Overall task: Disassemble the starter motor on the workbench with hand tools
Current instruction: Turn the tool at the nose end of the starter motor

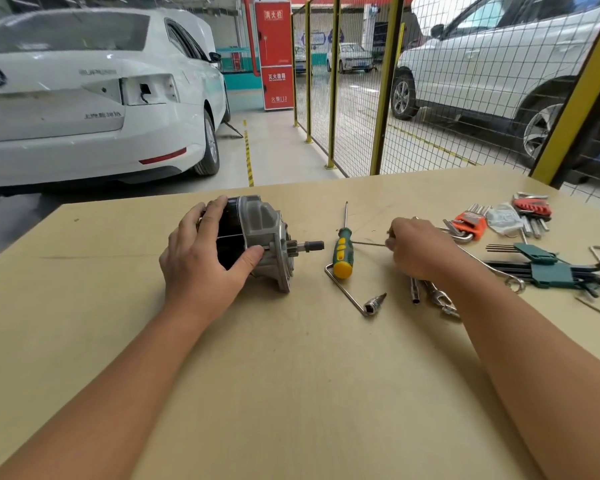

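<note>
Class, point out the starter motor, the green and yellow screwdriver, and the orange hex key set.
starter motor (262, 233): head view, on its grey housing.
green and yellow screwdriver (342, 252): head view, on its handle.
orange hex key set (470, 221): head view, on its orange holder.

A white sedan stands at far left, rear toward the bench, with a tail-light opening visible. A red fire cabinet stands at far centre. A yellow-framed mesh fence runs from far centre toward the right. Behind the fence, a white SUV is parked at far right. Yellow-black floor striping lies beside the sedan.
</note>
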